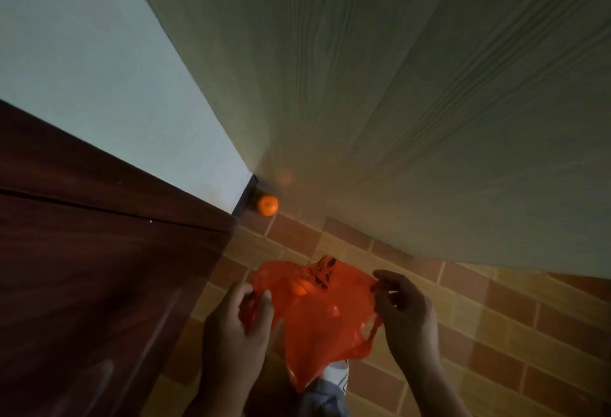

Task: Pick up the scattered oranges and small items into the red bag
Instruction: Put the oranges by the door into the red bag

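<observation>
Both hands are holding the red bag (317, 311) spread above the tiled floor (496, 317), the left hand (236, 324) pinching its left rim and the right hand (405, 311) pinching its right handle. One orange (300, 288) is showing through the plastic inside the bag between the two grips. Another orange (267, 205) is lying well beyond the hands in the floor's far corner, touching or just beside the pale wood-grain panel (413, 102) and the dark skirting (246, 197).
</observation>
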